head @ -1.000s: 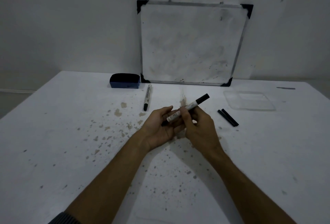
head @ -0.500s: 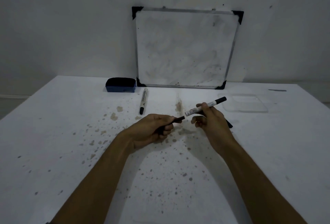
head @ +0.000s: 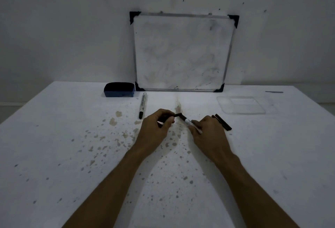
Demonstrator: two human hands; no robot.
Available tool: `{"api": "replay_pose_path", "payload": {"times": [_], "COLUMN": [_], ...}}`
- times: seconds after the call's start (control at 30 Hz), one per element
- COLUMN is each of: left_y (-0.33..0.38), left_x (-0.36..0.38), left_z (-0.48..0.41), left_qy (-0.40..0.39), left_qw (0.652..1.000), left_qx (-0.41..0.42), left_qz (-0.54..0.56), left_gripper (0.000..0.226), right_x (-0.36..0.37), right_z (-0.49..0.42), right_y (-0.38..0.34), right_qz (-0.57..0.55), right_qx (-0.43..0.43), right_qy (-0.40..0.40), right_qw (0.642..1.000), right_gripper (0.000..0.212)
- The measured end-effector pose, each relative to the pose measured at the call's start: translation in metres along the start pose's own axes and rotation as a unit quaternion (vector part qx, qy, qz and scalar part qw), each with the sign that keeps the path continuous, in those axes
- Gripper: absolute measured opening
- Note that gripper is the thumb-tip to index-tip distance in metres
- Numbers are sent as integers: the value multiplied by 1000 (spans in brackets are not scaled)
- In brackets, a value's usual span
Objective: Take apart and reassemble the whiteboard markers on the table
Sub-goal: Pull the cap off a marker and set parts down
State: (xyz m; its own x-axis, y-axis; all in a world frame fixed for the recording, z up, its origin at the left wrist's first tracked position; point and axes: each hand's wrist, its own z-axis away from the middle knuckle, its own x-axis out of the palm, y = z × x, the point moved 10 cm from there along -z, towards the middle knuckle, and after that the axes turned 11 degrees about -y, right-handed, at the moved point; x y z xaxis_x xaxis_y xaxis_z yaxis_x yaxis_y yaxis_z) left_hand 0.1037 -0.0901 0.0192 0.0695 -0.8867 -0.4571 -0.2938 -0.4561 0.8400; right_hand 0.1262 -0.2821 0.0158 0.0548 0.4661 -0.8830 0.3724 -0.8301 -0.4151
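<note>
My left hand [head: 156, 125] pinches a short black marker piece [head: 177, 115] between thumb and fingers. My right hand [head: 208, 132] grips a white marker barrel [head: 188, 122] whose dark end points up-left at that piece. The two parts meet end to end between the hands, just above the table [head: 272, 155]; I cannot tell whether they are joined. A whole capped marker [head: 142, 105] lies on the table to the left of my hands. Two loose black marker parts [head: 223, 124] lie side by side just right of my right hand.
A small whiteboard [head: 181, 51] leans on the wall at the table's back edge. A dark blue eraser [head: 119, 90] sits to its left. A clear plastic tray [head: 241, 104] rests at the back right. Brown stains speckle the tabletop.
The two parts were pulled apart a moment ago. My right hand has since turned the barrel, lowered it and brought its dark end to the piece in my left hand.
</note>
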Motion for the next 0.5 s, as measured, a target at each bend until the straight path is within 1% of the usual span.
{"api": "replay_pose_path", "payload": {"times": [0.07, 0.17, 0.2, 0.3, 0.4, 0.5], "left_y": [0, 4, 7, 17, 33, 52], "left_x": [1, 3, 3, 13, 32, 50], "left_z": [0, 1, 2, 7, 14, 10], "left_qy": [2, -2, -2, -9, -19, -25], "left_qw": [1000, 1000, 999, 998, 996, 995], "left_qx": [4, 14, 19, 29, 50, 61], "left_qz": [-12, -27, -35, -63, -76, -73], "left_gripper": [12, 12, 13, 18, 21, 20], "right_x": [4, 5, 3, -16, -46, -70], "right_z": [-2, 3, 6, 15, 24, 38], "right_y": [1, 2, 0, -3, 11, 55], "right_qz": [40, 45, 32, -40, -96, -105], "right_qx": [12, 34, 36, 35, 44, 97], "right_qy": [0, -16, -30, -75, -111, -128], "right_qw": [999, 998, 998, 996, 988, 981], "right_gripper": [40, 42, 42, 53, 43, 38]}}
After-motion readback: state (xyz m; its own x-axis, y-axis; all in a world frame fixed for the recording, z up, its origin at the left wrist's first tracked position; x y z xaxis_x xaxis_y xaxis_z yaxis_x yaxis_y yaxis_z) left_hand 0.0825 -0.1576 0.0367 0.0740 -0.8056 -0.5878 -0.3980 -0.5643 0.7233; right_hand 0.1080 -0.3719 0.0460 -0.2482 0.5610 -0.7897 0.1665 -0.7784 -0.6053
